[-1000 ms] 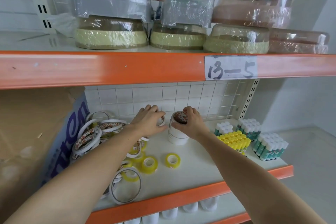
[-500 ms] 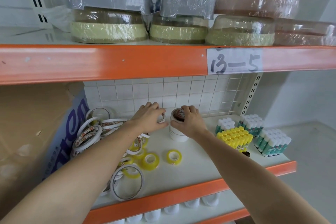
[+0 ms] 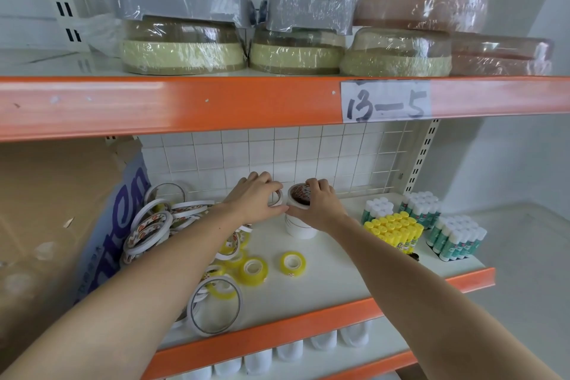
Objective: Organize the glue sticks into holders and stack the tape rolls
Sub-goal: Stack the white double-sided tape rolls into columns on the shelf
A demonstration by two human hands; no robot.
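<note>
Both bare forearms reach forward, converging. Left hand (image 3: 257, 198), knuckles up, fingers curled, pinches a thin white tape ring (image 3: 278, 197). Right hand (image 3: 319, 205) grips the top white tape roll (image 3: 297, 194), fingers curled over its rim.

Bare shelf (image 3: 333, 274) in front of your tape stack (image 3: 299, 227), loose tape rolls (image 3: 172, 225) crowd your left, glue sticks (image 3: 393, 230) block the right, orange beam (image 3: 172, 105) low overhead, wire grid (image 3: 339, 151) close behind.

Plastic-wrapped round containers (image 3: 182, 12) crowd the upper white shelf with its orange front rail (image 3: 154, 105), which carries a handwritten paper label reading "13-5" (image 3: 385, 101). A brown cardboard box (image 3: 46, 210) stands at left before the white wire grid back panel (image 3: 308, 154).
</note>
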